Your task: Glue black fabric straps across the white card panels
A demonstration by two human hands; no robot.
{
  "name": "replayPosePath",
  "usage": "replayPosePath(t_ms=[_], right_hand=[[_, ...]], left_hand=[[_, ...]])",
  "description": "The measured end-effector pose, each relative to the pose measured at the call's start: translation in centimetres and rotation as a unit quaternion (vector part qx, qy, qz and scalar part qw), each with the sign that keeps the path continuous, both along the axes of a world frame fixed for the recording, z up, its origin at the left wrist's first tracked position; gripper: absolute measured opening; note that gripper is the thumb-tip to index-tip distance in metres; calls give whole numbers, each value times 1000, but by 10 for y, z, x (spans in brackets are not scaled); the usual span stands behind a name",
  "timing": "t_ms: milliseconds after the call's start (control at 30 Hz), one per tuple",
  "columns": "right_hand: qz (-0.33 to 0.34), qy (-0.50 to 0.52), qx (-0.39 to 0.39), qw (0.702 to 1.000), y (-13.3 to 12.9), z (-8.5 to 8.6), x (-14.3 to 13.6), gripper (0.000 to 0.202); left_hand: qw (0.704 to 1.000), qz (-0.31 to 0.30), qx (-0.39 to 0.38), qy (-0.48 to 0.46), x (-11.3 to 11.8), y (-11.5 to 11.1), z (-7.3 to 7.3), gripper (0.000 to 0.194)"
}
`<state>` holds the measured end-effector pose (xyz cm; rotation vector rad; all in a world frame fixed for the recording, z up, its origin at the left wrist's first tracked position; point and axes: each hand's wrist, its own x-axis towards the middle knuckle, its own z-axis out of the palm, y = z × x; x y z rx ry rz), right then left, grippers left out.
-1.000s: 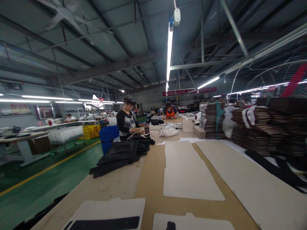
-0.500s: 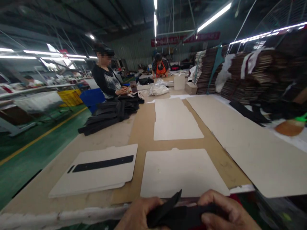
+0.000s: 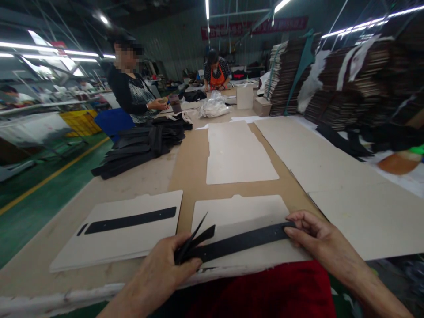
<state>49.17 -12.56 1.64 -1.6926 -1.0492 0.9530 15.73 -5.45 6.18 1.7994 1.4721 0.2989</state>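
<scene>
A long black strip (image 3: 245, 241) is stretched between my two hands, over the near part of a beige board (image 3: 241, 212). My left hand (image 3: 168, 265) pinches its left end, together with a few other black pieces (image 3: 203, 236) that stick up from the fingers. The strip's right end is between the thumb and fingers of my right hand (image 3: 309, 234). On the left, a similar black strip (image 3: 132, 220) and a short black piece (image 3: 82, 229) lie on another beige board (image 3: 115, 247). A further board (image 3: 240, 154) lies beyond.
A black fabric pile (image 3: 142, 145) is at the back left, beside a person (image 3: 132, 88). Another person (image 3: 217, 73) bends over the far table end. Large boards (image 3: 347, 190) and tall stacks (image 3: 357, 84) fill the right. The table's front edge (image 3: 109, 289) is close.
Both hands have risen over the near board and moved apart, with the black strip now straight between them. The view has tilted down a little.
</scene>
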Motion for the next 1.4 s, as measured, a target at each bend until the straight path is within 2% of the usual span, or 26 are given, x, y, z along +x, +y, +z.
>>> replayPosePath(t_ms=[100,333,733,1000,1200,1400], right_hand=[[-19,-46,21,999,8,-7,1,37],[-54,-169,16,984,18,-7,-2,31],[-83,-244,-8,966,24,-3,-6,31],[-83,-264,-5,961,24,-2,-9,28],[-82,-283,7,956,25,-5,-7,28],[-68,-301,-13,951,25,-8,-6,28]], left_hand=[[1000,3,-21,-10,6,8,-2,34],[997,56,55,12,20,17,-11,37],[993,67,99,21,21,22,-29,38],[992,74,95,29,27,19,-23,37],[992,68,103,39,28,19,-27,37],[990,68,101,68,29,20,-27,43]])
